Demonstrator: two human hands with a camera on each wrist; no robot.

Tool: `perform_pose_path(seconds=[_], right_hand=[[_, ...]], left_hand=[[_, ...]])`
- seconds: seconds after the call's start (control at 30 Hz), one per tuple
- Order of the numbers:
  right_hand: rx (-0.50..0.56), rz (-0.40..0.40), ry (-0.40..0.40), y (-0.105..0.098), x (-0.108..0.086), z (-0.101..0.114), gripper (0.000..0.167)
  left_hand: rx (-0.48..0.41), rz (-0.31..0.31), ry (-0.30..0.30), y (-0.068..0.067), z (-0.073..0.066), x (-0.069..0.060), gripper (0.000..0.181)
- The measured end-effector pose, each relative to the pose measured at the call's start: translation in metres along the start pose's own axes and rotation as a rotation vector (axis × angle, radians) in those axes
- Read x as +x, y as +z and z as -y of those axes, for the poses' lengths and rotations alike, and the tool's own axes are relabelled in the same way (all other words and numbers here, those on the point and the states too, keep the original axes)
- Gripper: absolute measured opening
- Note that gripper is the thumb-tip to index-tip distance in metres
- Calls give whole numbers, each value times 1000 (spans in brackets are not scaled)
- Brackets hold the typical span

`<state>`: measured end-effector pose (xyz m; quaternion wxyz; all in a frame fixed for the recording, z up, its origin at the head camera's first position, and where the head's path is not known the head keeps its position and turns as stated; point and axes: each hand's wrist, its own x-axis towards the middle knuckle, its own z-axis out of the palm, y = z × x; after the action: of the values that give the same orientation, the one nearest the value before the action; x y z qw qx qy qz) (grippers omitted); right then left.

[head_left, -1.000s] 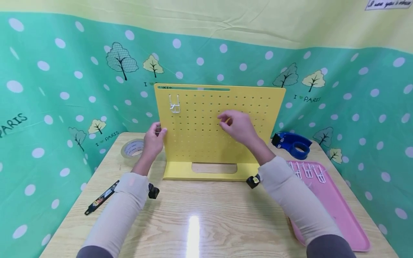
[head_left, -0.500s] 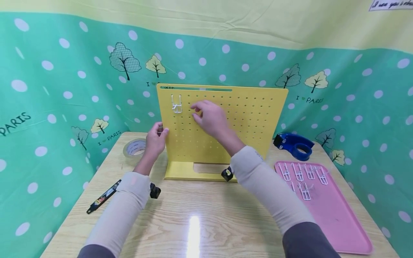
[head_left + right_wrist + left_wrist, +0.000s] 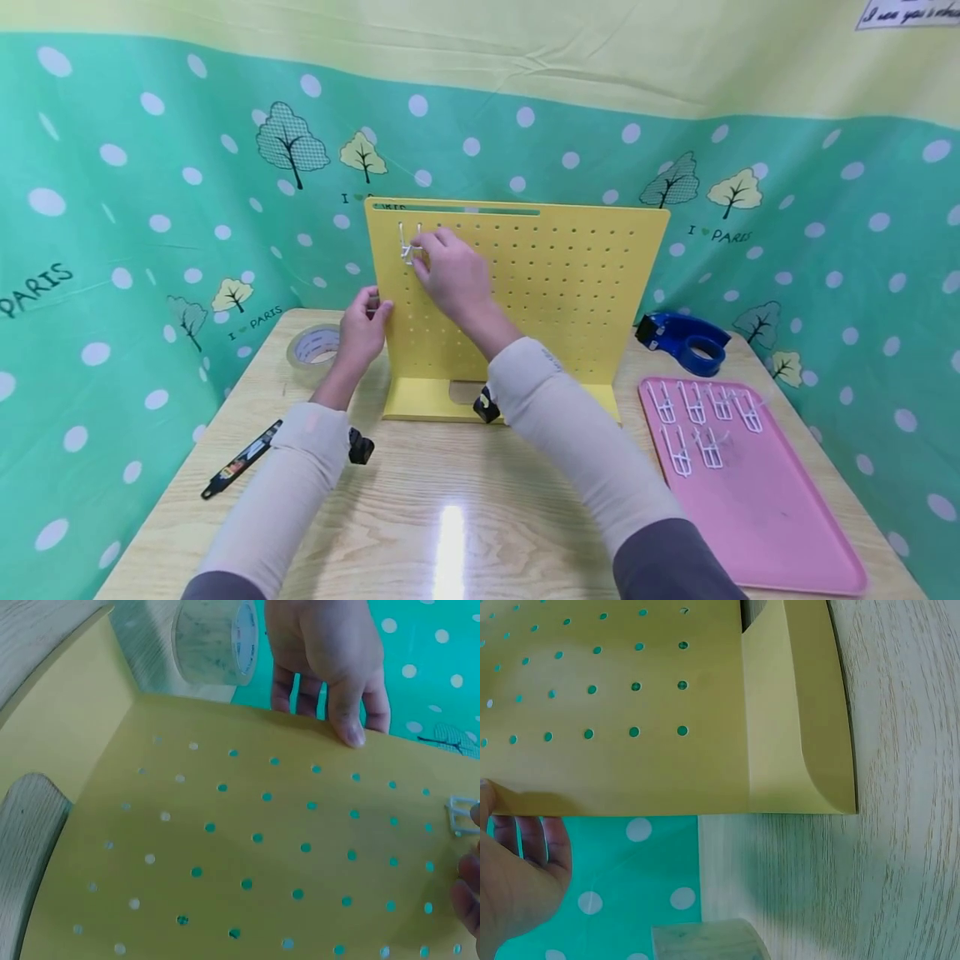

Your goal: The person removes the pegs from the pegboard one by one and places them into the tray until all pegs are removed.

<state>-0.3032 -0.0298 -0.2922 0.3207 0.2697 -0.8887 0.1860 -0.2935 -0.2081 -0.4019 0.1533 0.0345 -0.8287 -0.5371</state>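
Observation:
A yellow pegboard [image 3: 525,275] stands upright on its base on the wooden table. My left hand [image 3: 363,327] grips its left edge, thumb on the front face and fingers behind, as the left wrist view also shows for the hand [image 3: 521,889]. A white wire hook [image 3: 406,252] hangs in the board's upper left holes. My right hand [image 3: 456,279] is at this hook, thumb and fingertips pinching its lower right side. In the right wrist view only part of the hook [image 3: 459,816] and a few fingers [image 3: 466,896] show at the right edge.
At the right, a pink tray [image 3: 780,533] bears several white wire hooks [image 3: 694,403]. Behind it lies a blue tape dispenser [image 3: 684,340]. A roll of clear tape [image 3: 303,346] sits left of the board, and a black slim tool [image 3: 242,458] lies nearer on the left.
My right hand has moved left across the board's front to the hanging hook. The tray's hooks have come into view from behind the right arm. My left hand stays on the board's edge.

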Motion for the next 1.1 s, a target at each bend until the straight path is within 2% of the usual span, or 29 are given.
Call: perform_pose_path(seconds=[0.4, 0.6, 1.1], right_hand=[[-27, -26, 8, 4, 5, 7, 17], [-56, -70, 5, 3, 8, 8, 14], [-98, -210, -153, 8, 5, 0, 13]], left_hand=[[-16, -7, 14, -3, -2, -3, 32], [-12, 4, 16, -3, -3, -3, 34], [3, 10, 15, -3, -7, -5, 34]])
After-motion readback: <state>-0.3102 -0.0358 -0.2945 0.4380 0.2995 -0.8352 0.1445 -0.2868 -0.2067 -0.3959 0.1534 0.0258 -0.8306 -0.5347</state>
